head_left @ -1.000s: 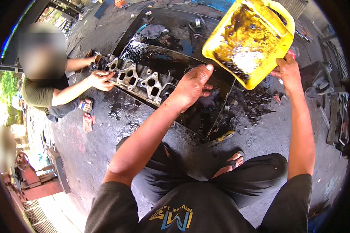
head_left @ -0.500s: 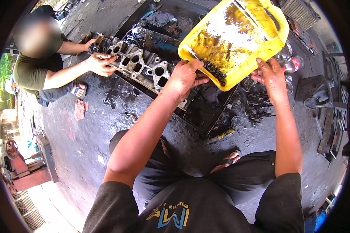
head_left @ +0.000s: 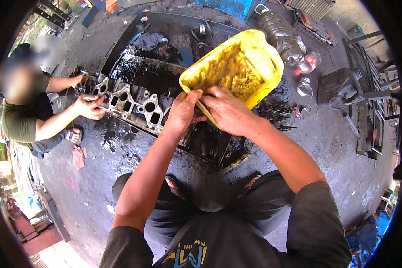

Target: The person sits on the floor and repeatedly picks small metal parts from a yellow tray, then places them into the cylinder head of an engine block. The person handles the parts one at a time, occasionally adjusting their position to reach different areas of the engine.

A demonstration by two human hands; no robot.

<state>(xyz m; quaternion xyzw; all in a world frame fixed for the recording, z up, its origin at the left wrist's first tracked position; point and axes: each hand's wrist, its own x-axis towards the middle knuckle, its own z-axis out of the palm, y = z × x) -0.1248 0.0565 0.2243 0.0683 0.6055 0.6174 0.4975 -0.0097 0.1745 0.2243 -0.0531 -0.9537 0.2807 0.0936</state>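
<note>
Left hand [head_left: 182, 114] is pinching the yellow cut-open container [head_left: 269, 67] at its near corner. Right hand [head_left: 230, 111] is touching the same corner; can't tell its closure.

This is a mechanical workshop. Just left of the hands [head_left: 230, 111], a metal engine part [head_left: 153, 98] with a row of ports lies across a wide, oily tray [head_left: 122, 41] that stretches out beyond them. The grey floor [head_left: 98, 192] around is stained dark. Metal bars [head_left: 376, 95] crowd the far right, and a red machine [head_left: 41, 242] with a handwheel [head_left: 13, 208] stands well to the hands' left.
</note>
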